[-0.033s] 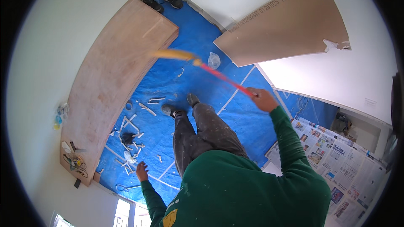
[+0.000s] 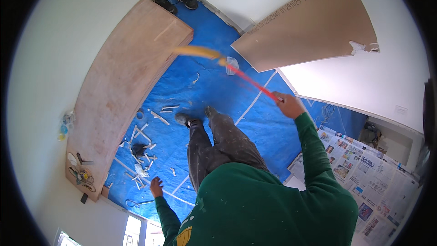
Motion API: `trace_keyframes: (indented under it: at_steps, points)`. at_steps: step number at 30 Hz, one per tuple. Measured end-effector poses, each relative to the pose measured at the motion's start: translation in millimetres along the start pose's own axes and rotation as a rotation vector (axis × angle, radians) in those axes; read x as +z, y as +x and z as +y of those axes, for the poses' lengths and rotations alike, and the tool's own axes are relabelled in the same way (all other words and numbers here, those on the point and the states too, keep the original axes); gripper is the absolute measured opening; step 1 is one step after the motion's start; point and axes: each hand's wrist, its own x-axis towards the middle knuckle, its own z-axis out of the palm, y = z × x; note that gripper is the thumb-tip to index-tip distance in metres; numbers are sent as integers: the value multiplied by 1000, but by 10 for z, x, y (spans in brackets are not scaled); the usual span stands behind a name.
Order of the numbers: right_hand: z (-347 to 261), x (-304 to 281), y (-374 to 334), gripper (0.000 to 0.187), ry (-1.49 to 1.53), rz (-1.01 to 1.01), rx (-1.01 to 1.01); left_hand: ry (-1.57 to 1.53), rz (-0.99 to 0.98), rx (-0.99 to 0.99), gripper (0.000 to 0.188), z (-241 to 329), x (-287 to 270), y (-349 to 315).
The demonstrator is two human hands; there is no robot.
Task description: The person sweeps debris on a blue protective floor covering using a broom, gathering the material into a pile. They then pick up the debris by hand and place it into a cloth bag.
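My right hand [image 2: 290, 105] is stretched out to the right, closed around the red handle of a long tool [image 2: 252, 82]. Its yellow, curved head is smeared by motion, so its kind is unclear. The handle slants up to the left, and the head reaches the near edge of the stacked wooden boards in the picture. Low on the left hangs my left hand [image 2: 156, 187], fingers loosely bent and apart, holding nothing. Below it on the blue sheet [image 2: 209, 86] lie several pale offcut strips [image 2: 140, 132] and a crumpled white scrap [image 2: 140, 170].
The board stack [image 2: 123, 77] runs along the left wall, with small tools [image 2: 82, 175] at its near end. A brown panel [image 2: 309, 32] leans at the right. Shoes [image 2: 185, 0] stand in the far corner; a clear plastic bag [image 2: 232, 66] and newspaper sheets [image 2: 359, 173] lie about.
My right hand and the red-handled tool have shifted slightly to the right and up the picture. My left hand has moved a little to the right.
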Motion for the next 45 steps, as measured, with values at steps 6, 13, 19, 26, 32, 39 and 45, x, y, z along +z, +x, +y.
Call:
trace_keyframes:
  at_steps: [6,13,19,26,32,39,45]
  points:
    - [1422,1056,1335,49,213,94,332,85,-125,-113,32,-915,599,-804]
    - [663,3965,1378,45,-107,-365,-98,236,-99,-147,33,-1244,1087,-1875]
    - [208,3814,22,40,75,-432,-6,250,-60,-13,33,-1383,1348,-2285]
    - [2597,1178,-1362,38,200,-128,-205,284,-122,-13,31,-1594,1482,-2523]
    - [4018,144,-1712,42,28,101,140,431,-233,29,33,-1700,1561,-2308]
    - [3789,2568,26,39,56,-42,452,357,-114,177,34,-1543,1390,-2586]
    - [1573,5077,-55,39,-15,-321,100,304,-5,32,33,-2368,783,-2929]
